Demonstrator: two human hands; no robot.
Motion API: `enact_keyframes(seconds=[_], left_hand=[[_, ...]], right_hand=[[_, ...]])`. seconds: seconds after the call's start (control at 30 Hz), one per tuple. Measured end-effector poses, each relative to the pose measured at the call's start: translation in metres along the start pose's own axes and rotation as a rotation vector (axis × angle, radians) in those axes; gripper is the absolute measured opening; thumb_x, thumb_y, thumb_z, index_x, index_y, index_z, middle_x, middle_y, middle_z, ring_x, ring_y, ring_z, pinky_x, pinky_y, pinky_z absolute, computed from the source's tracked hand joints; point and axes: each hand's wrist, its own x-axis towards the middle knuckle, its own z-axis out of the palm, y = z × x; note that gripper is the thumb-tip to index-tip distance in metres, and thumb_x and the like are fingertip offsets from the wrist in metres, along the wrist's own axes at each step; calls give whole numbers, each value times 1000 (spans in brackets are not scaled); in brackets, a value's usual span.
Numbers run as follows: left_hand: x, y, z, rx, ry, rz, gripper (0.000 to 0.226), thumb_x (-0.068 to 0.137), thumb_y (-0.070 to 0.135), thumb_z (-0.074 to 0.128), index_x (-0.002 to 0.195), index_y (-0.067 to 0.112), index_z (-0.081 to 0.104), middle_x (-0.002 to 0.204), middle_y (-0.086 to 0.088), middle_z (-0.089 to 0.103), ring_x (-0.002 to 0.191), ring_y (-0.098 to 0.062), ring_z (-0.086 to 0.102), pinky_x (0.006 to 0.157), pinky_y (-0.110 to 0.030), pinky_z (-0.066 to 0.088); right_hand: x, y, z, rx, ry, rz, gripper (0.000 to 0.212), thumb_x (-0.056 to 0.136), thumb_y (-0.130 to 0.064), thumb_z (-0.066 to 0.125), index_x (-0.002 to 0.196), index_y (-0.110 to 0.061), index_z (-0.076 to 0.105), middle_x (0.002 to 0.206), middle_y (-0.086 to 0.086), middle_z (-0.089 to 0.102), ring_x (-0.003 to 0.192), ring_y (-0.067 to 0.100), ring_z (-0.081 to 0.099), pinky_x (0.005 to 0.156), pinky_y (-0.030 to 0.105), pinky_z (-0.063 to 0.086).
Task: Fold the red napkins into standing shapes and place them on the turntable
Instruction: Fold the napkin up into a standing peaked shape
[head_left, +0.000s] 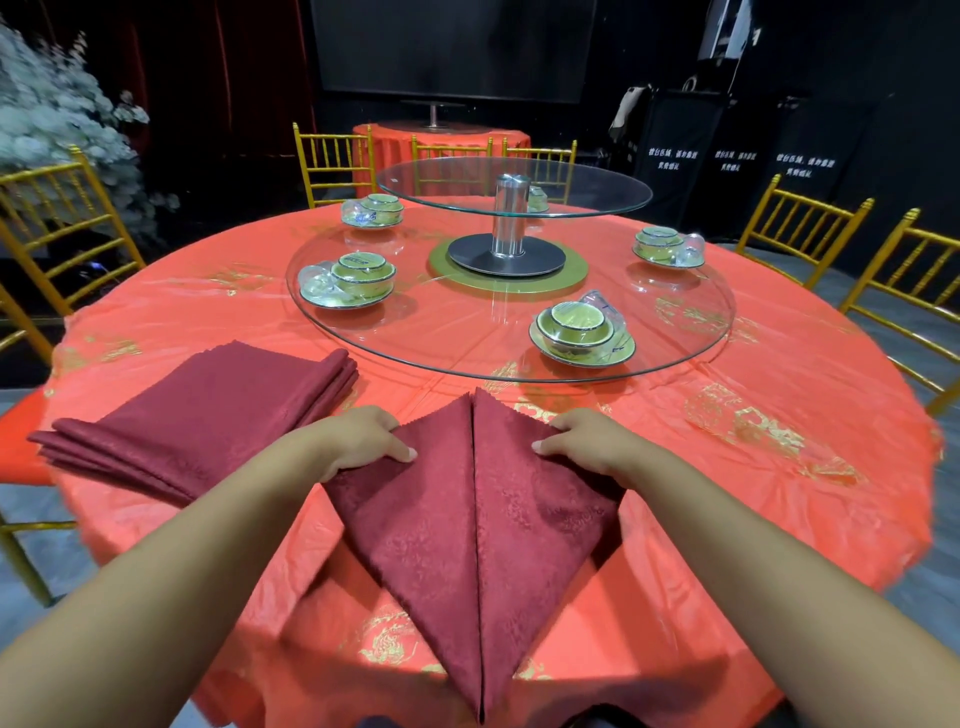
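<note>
A dark red napkin (478, 530) lies on the table in front of me, folded into a diamond with a centre seam, its near tip at the table edge. My left hand (358, 436) holds the napkin's left corner, thumb on top and fingers curled round the edge. On the right corner, my right hand (587, 441) grips the same way. A stack of several folded red napkins (208, 410) lies to the left. The two-tier glass turntable (457, 358) stands in the table's middle, beyond the napkin.
Several wrapped green bowl-and-plate sets, such as the bowl set (582, 332) and the bowl set (348, 280), sit on the lower glass. A steel post (509, 215) carries the upper glass. Gold chairs (800, 228) ring the orange-red tablecloth (753, 467).
</note>
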Motion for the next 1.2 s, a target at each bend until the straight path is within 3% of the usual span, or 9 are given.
enact_keyframes(seconds=[0.1, 0.27, 0.33, 0.4, 0.47, 0.57, 0.7, 1.0, 1.2], left_hand=[[-5, 24, -16, 69, 208, 188, 22, 82, 19, 71, 66, 8, 61, 68, -2, 59, 66, -18, 54, 62, -32, 42], [-28, 72, -35, -34, 812, 669, 23, 85, 28, 63, 74, 8, 62, 66, -8, 57, 63, -19, 48, 61, -36, 34], [-37, 79, -35, -119, 849, 857, 18, 85, 24, 61, 80, 7, 66, 72, -9, 61, 69, -18, 51, 66, -34, 39], [-40, 69, -26, -86, 757, 969, 13, 84, 12, 64, 93, 5, 72, 88, -4, 70, 84, -16, 62, 79, -30, 47], [-37, 43, -12, 76, 636, 1012, 22, 78, -5, 68, 98, 1, 72, 101, -8, 72, 96, -22, 67, 86, -31, 49], [-33, -9, 17, 371, 435, 1057, 30, 63, -15, 67, 89, -1, 73, 99, -11, 73, 96, -31, 69, 81, -37, 52], [-30, -61, 41, 526, 258, 1055, 35, 56, -9, 61, 86, 3, 74, 98, -6, 74, 93, -26, 71, 76, -58, 54], [-46, -69, 47, 464, 332, 896, 32, 81, 5, 51, 106, 8, 71, 110, -2, 71, 102, -24, 68, 89, -47, 54], [-55, -42, 52, 284, 294, 556, 52, 80, 49, 32, 102, 11, 59, 94, -9, 70, 91, -32, 64, 74, -42, 47]], right_hand=[[-5, -18, -18, -85, 218, -160, 19, 85, -25, 65, 76, -8, 66, 77, 7, 66, 77, 24, 60, 68, 33, 43], [-22, -54, -50, -26, 870, -629, 19, 87, -21, 60, 72, -8, 61, 66, -1, 55, 68, 19, 50, 62, 36, 38], [-30, -60, -56, 1, 943, -839, 10, 86, -16, 61, 81, -8, 65, 75, -12, 56, 72, 8, 49, 65, 27, 37], [-36, -56, -52, -94, 882, -989, 9, 86, -11, 60, 87, -7, 68, 89, -17, 59, 81, 4, 52, 74, 21, 40], [-37, -36, -41, -246, 744, -1070, 11, 81, -7, 60, 84, -3, 70, 100, -5, 66, 91, 13, 59, 81, 26, 44], [-43, 9, -17, -513, 469, -1096, 24, 61, 12, 71, 83, 0, 72, 106, 9, 71, 93, 26, 68, 81, 34, 54], [-56, 58, 4, -685, 184, -1073, 27, 60, 4, 79, 85, -6, 73, 103, 4, 73, 92, 22, 70, 73, 35, 58], [-71, 70, 4, -616, 173, -855, 17, 87, -11, 59, 99, -4, 69, 94, 9, 71, 87, 27, 68, 73, 33, 54], [-60, 60, 8, -283, 247, -415, 30, 99, -23, 45, 70, -25, 38, 67, -3, 51, 69, 23, 47, 67, 40, 37]])
